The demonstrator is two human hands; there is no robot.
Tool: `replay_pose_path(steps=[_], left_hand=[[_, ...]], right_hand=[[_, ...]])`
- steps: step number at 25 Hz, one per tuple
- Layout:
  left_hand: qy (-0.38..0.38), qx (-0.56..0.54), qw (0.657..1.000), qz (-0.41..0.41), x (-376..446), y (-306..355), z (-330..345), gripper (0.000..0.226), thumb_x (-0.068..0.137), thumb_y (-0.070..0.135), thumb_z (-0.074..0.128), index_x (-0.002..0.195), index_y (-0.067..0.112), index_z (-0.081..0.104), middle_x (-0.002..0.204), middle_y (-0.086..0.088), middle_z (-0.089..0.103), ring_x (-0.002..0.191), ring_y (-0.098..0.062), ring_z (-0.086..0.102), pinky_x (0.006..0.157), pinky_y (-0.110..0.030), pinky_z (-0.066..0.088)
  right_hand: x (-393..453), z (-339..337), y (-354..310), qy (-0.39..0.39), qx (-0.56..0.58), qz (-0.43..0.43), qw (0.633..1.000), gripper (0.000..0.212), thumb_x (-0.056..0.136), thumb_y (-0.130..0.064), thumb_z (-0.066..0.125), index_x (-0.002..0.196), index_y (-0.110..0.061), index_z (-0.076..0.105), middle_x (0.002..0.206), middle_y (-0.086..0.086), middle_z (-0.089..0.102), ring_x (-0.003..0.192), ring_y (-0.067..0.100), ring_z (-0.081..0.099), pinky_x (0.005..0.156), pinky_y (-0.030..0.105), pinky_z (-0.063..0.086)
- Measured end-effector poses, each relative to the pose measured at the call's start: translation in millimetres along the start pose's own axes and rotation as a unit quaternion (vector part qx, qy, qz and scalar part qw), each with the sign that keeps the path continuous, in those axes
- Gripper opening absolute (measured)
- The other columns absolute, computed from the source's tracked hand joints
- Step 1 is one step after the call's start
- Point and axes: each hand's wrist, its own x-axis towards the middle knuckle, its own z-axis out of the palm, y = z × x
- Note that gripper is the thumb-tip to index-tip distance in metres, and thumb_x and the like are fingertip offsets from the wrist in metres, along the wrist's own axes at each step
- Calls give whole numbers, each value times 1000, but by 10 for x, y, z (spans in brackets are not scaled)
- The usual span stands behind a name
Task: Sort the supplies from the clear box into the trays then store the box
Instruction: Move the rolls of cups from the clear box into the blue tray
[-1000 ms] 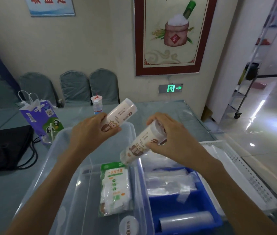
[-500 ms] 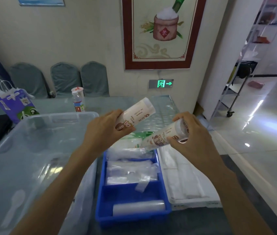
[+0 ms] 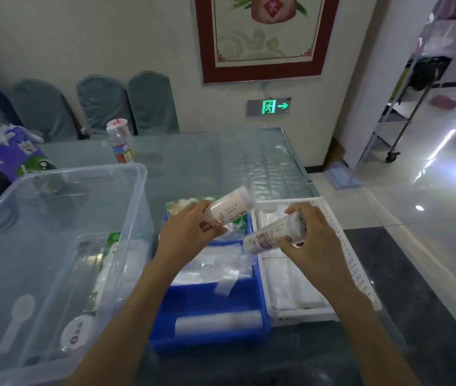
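Fingers of the left hand (image 3: 186, 235) curl round the lower end of one cup sleeve (image 3: 228, 208), its far end tilting up over the blue tray (image 3: 207, 339). Left of it, the clear box (image 3: 62, 179) sits near the table's (image 3: 221, 160) left edge, a packet and a spoon inside. Further right, the right hand (image 3: 314, 246) grips a second cup sleeve (image 3: 273, 235) above the white tray (image 3: 341, 246), thumb beneath it.

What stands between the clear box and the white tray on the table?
In the head view, the blue tray stands between the clear box and the white tray, holding clear bags and a roll.
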Motion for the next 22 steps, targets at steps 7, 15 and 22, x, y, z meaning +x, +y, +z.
replay_pose_path(steps=[7,15,22], left_hand=[[-47,-54,997,-31,183,-241,544,57,73,47,74,121,22,54,113,5,55,90,-17,59,70,-31,49],[-128,-58,990,-28,-130,-483,953,61,70,48,76,122,26,53,112,6,60,95,-16,60,73,-32,49],[-208,-68,975,-31,-445,-544,1016,52,68,45,77,105,31,44,105,10,62,86,-7,58,66,-25,51]], right_hand=[[248,206,48,20,19,30,999,47,73,-16,80,110,-17,51,110,-5,51,101,9,54,71,17,53],[313,502,264,68,84,73,991,50,74,-10,79,111,-23,49,116,-5,52,110,7,52,72,7,51],[257,644,311,35,121,62,990,51,74,-10,79,115,-17,49,119,-3,52,118,13,54,76,29,60]])
